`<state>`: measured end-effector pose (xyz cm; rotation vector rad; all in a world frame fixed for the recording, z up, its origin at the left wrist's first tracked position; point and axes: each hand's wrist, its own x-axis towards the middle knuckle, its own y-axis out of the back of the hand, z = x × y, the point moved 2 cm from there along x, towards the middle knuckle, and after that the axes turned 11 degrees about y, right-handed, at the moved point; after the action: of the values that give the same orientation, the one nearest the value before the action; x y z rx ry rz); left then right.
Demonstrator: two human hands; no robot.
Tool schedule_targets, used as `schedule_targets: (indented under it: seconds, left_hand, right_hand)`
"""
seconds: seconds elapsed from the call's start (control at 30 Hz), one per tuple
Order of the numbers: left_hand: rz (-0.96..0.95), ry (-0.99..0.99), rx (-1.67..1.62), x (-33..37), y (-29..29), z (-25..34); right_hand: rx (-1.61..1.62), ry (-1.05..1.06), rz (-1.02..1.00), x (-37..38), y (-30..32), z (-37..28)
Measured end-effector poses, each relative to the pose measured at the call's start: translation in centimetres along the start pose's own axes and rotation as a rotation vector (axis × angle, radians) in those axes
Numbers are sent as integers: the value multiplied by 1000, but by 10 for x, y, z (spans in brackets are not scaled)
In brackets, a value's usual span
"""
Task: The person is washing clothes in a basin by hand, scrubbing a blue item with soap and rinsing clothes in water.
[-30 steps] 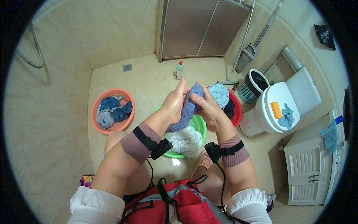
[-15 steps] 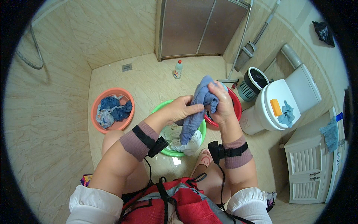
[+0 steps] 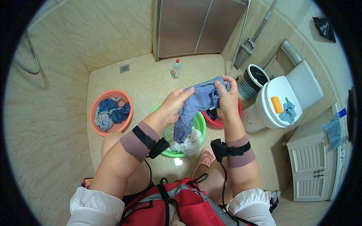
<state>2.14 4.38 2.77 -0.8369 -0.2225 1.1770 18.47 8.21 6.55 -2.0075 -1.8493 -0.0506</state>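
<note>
Between my two hands a blue-grey garment (image 3: 201,98) is stretched out, its lower end hanging over the green basin (image 3: 203,132). My left hand (image 3: 176,103) pinches its left edge, thumb on top. My right hand (image 3: 228,97) grips the bunched right end, thumb against the cloth. Below, white cloth (image 3: 190,141) lies in the green basin. Partly behind my right hand and the garment is a red basin (image 3: 218,122) with dark cloth inside.
At left stands an orange basin (image 3: 94,126) with blue clothes. A red-capped bottle (image 3: 176,69) is on the floor ahead. To the right are a trash bin (image 3: 249,84), a toilet (image 3: 279,90) with an orange bar (image 3: 276,104) and blue cloth (image 3: 288,112) on its lid, and a white cabinet (image 3: 309,165).
The garment has gone from bunched and upright to spread sideways between my hands. My hands have moved farther apart, the left one shifting left.
</note>
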Motion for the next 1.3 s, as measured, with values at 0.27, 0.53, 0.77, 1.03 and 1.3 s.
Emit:
schedule_targets:
  seconds: [0.27,0.53,0.77,1.03,1.3]
  left_hand:
    - [-15,168,-311,-1,27,-2]
    - [390,115,-312,-10,-3,-2]
    - [120,143,-178,-8,6,-6]
    - [123,65,452,-18,14,8]
    - [36,192,649,-9,31,0]
  right_hand:
    - [-722,766,-542,-84,-80,-11]
    - [-741,758,-283,-53,-69,9]
    - [-757,842,-168,-18,-49,32]
    - [326,-97,12,11,-9,14]
    - [418,1,78,34,25,16]
